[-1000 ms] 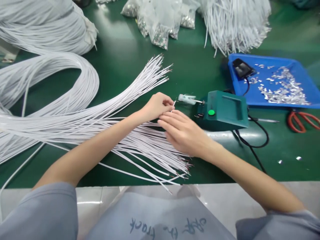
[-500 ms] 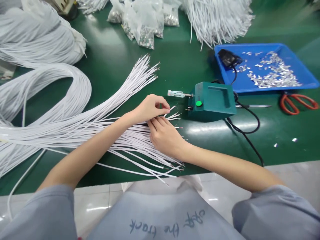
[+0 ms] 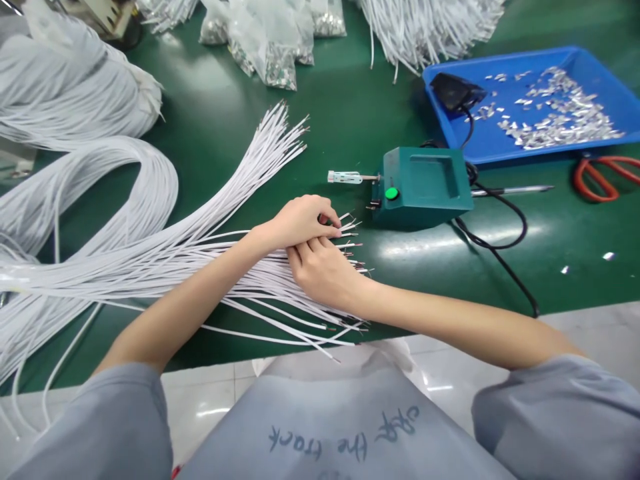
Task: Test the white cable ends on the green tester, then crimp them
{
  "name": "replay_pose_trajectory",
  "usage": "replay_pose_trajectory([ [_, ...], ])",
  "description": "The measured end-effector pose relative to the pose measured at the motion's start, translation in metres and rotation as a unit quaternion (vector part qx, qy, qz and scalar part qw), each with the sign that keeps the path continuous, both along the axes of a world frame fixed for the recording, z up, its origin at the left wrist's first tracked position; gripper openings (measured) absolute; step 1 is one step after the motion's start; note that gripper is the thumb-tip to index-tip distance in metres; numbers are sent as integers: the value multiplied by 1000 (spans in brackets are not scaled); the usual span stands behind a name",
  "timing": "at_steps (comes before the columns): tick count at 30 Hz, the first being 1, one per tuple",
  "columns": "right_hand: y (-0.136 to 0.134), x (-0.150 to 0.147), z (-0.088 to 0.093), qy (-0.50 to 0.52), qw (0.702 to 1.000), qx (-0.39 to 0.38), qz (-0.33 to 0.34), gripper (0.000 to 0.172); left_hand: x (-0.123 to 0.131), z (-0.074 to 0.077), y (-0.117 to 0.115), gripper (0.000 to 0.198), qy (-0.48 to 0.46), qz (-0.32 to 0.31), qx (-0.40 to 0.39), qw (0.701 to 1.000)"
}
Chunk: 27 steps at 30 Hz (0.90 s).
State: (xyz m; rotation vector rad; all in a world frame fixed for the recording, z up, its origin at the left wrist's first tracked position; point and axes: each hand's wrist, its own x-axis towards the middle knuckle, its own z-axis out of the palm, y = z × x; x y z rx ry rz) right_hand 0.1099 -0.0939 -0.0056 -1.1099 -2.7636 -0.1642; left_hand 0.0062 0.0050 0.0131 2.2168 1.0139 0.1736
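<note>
A fanned bundle of white wires [image 3: 260,275] lies across the green table, its stripped ends pointing right. My left hand [image 3: 309,221] is over the upper part of the fan, thumb and forefinger pinched together at the wire ends. Just below it, my right hand [image 3: 327,275] rests on the same bundle with its fingers closed together over the wires. Its fingertips are tucked beneath my left hand and partly hidden. Right of both hands stands a green machine [image 3: 423,187] with a green button and a small pale fitting sticking out on its left.
A blue tray [image 3: 500,155] holds small metal pieces and a black pedal-like part [image 3: 455,92]. Scissors [image 3: 595,183] with red handles, a pen [image 3: 520,191] and a black cable [image 3: 500,250] lie nearby. Bags of metal parts [image 3: 280,63] and coiled wires [image 3: 75,87] sit farther back.
The camera view has shifted slightly. My left hand's fingers have curled in more at the wire ends, and my right hand has slid slightly left along the bundle.
</note>
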Motion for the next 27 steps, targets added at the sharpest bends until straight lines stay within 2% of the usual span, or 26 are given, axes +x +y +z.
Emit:
replay_pose_trajectory([
  [5, 1, 2, 1, 13, 1000, 12, 18, 40, 1, -3, -3, 10, -25, 8, 5, 1000],
  [10, 3, 3, -6, 46, 997, 52, 41, 35, 4, -5, -10, 13, -140, 43, -7, 989],
  [12, 3, 3, -9, 65, 996, 48, 44, 33, 6, -5, -12, 17, -182, 51, -11, 982],
  [14, 4, 5, -8, 125, 990, 32, 53, 30, 6, -4, -11, 16, -240, 84, -30, 967],
  [16, 7, 10, -4, 245, 967, 4, 68, 26, 6, -4, -8, 13, -315, 131, -72, 937],
  [18, 14, 17, 3, 393, 918, -20, 47, 24, 4, -4, -3, 14, -380, 163, -113, 903],
  [20, 26, 26, 9, 518, 854, -33, -32, 23, 2, -4, 1, 17, -419, 172, -143, 880],
  [22, 41, 35, 12, 581, 805, -44, -115, 21, -1, -4, 3, 23, -434, 172, -167, 869],
  [24, 55, 43, 13, 589, 790, -72, -157, 19, -2, -3, 3, 31, -431, 171, -179, 868],
  [27, 65, 50, 14, 556, 804, -120, -172, 19, -2, 0, 1, 36, -409, 171, -169, 881],
])
